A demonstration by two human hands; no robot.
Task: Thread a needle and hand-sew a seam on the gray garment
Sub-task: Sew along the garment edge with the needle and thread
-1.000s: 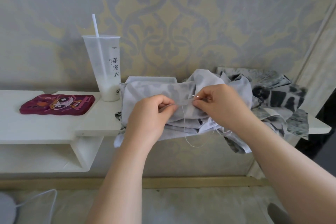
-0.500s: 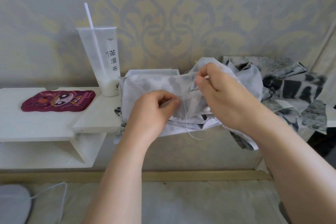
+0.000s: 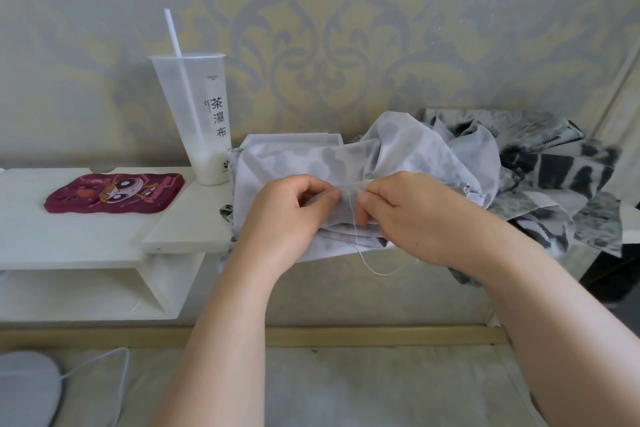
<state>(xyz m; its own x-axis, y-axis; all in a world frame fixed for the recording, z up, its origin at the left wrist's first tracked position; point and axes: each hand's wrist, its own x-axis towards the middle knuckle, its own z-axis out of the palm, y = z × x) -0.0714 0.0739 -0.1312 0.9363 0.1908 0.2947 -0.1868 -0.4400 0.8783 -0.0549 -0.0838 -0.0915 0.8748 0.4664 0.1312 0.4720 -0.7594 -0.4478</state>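
The cup (image 3: 194, 114) is frosted clear with black characters and a white straw (image 3: 173, 35). Left of the cup there's a maroon cartoon-print pad (image 3: 114, 192). Right of it is the gray garment (image 3: 294, 163), pale with darker blotches, then some black-and-white patterned cloth (image 3: 561, 170). Behind it, yellowish wallpaper (image 3: 346, 28) with gray damask.

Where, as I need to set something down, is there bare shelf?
Bare white shelf lies in front of the red pad, and on the step in front of the cup, beside the gray garment. Crowded right of the cup: garment, patterned cloth, left hand and right hand pinching it.
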